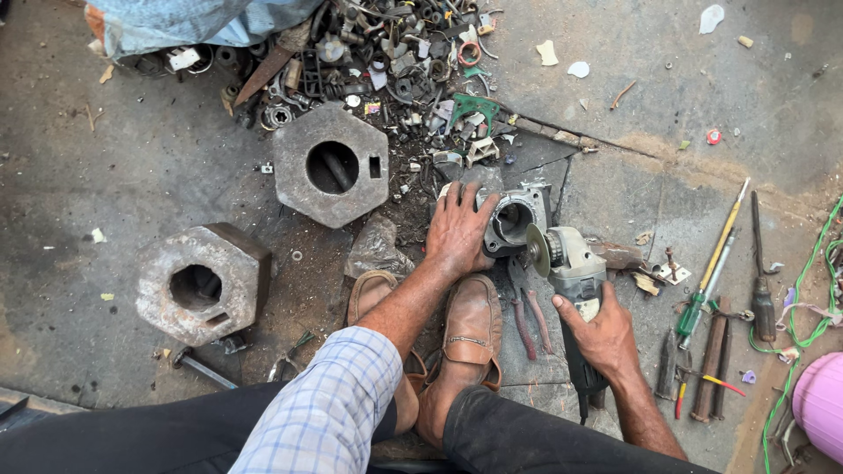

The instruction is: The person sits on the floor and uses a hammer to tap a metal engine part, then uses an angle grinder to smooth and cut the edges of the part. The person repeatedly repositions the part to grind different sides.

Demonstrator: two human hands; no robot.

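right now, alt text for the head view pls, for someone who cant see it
Seen from above, a person's right hand holds an angle grinder with its disc at a grey metal housing that the left hand steadies on a concrete floor. Two hexagonal metal blocks lie to the left, scrap parts behind, screwdrivers to the right.

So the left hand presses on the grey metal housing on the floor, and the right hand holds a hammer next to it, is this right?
Not quite. The head view shows the right hand holding an angle grinder, not a hammer, with its disc next to the grey metal housing. The left hand does press on that housing on the floor.
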